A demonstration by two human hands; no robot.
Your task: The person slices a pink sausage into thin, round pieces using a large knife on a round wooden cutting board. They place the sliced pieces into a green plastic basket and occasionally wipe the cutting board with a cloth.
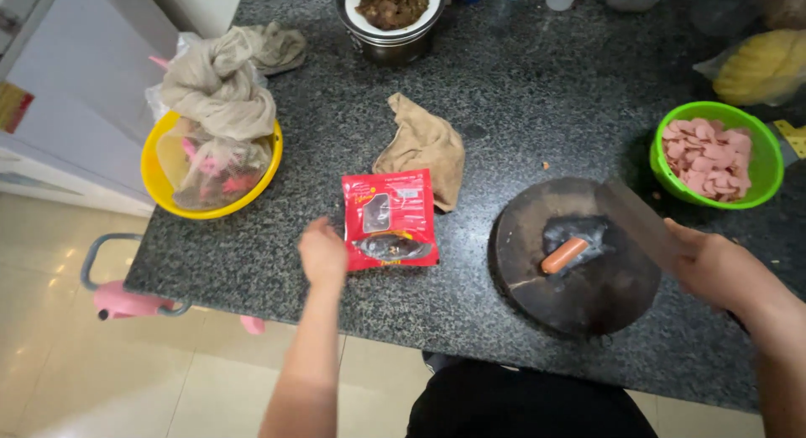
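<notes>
My left hand rests on the dark granite counter, touching the left edge of a red plastic sausage packet; whether its fingers pinch the packet is hidden. My right hand grips the handle of a wide cleaver, whose blade hovers over the right side of a round dark chopping board. One whole pink sausage lies on the board, just left of the blade. A green bowl holding several pink sausage slices stands at the right.
A yellow bowl with a plastic bag and a beige cloth sits at the left counter edge. A tan rag lies behind the packet. A steel pot of dark food stands at the back. A pink toy is on the floor.
</notes>
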